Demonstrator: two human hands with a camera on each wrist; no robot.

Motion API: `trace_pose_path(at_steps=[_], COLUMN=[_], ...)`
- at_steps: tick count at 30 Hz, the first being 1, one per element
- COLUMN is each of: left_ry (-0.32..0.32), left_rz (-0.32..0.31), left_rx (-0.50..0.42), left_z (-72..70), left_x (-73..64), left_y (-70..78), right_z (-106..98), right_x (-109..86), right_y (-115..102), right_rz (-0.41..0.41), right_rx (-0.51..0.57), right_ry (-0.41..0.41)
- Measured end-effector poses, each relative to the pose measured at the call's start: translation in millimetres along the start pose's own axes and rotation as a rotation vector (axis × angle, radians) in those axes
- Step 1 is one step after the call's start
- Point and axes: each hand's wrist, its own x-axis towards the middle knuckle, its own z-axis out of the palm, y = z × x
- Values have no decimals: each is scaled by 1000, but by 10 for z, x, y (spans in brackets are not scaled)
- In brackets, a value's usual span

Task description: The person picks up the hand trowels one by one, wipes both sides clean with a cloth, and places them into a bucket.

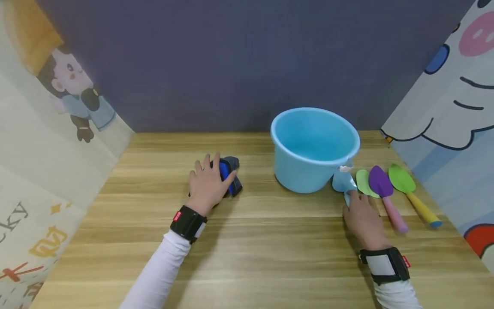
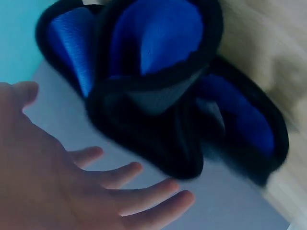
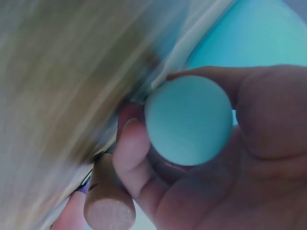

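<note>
On the left, my left hand [image 1: 208,183] reaches over a soft, folded fabric item [image 1: 225,170], bright blue with black edging and dark grey outside. The left wrist view shows the fingers stretched out and spread beside this fabric item [image 2: 158,43], not curled round it. My right hand [image 1: 364,221] grips the handle of a light blue toy shovel [image 1: 343,182], whose blade lies beside the bucket. In the right wrist view the rounded end of the shovel handle [image 3: 189,122] shows between thumb and curled fingers.
A light blue bucket [image 1: 297,174] stands by the dark back wall. Right of the blue shovel lie a pale green shovel [image 1: 362,182], a purple shovel [image 1: 381,181] with a pink handle and a green shovel [image 1: 401,178] with a yellow handle. Printed walls [image 1: 444,128] flank the wooden table.
</note>
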Motion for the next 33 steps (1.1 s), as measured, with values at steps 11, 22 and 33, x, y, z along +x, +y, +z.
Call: trace_pose_path(at_steps=[11,22,33], left_ry=[-183,-169,-116], left_rz=[-30,-23,10], left_rx=[84,109,162], left_z=[243,232,191], left_x=[172,203,168], left_y=[10,40,72], right_z=[-35,-86,-365], right_x=[6,16,-244], right_y=[10,-30,-14], right_rz=[30,60,53], right_rx=[49,83,58], right_ry=[-54,-93,-10])
